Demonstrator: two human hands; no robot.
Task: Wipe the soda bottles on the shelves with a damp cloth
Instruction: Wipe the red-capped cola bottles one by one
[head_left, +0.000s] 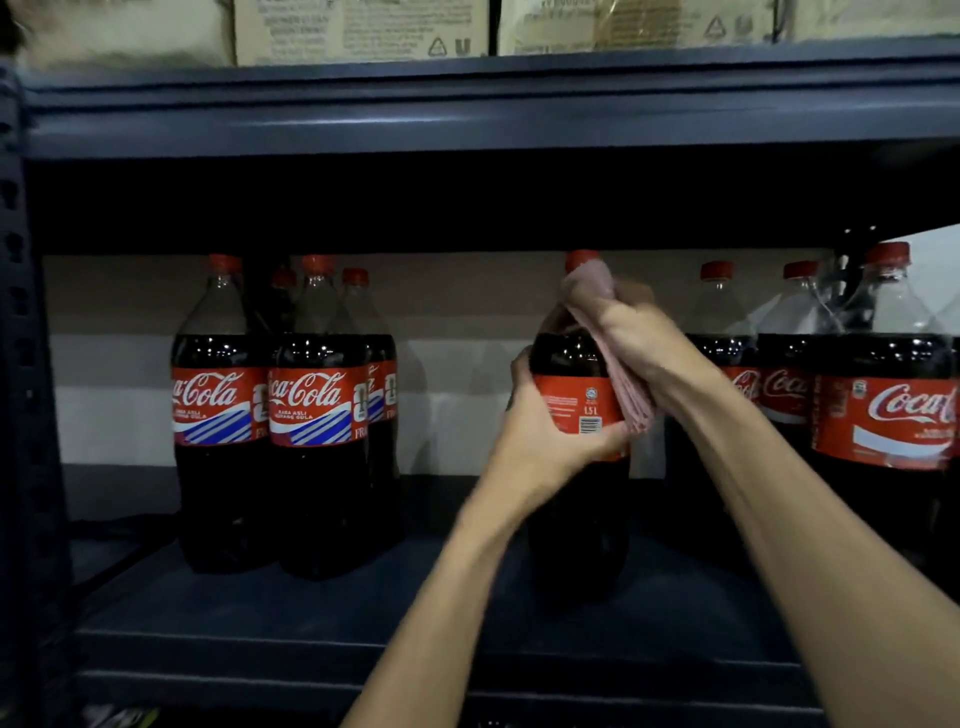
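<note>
Right now the left hand (545, 426) is curled round the red label of a cola bottle (579, 467) standing on the dark shelf (311, 613) between two bottle groups, while the right hand (631, 338) clutches a pink cloth (631, 395) against its neck and shoulder.

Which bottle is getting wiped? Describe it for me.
On the dark blue shelf, look between the left cluster of cola bottles and the right row. The bottle there is the only one with a left hand round its label and a pink cloth against its neck.
</note>
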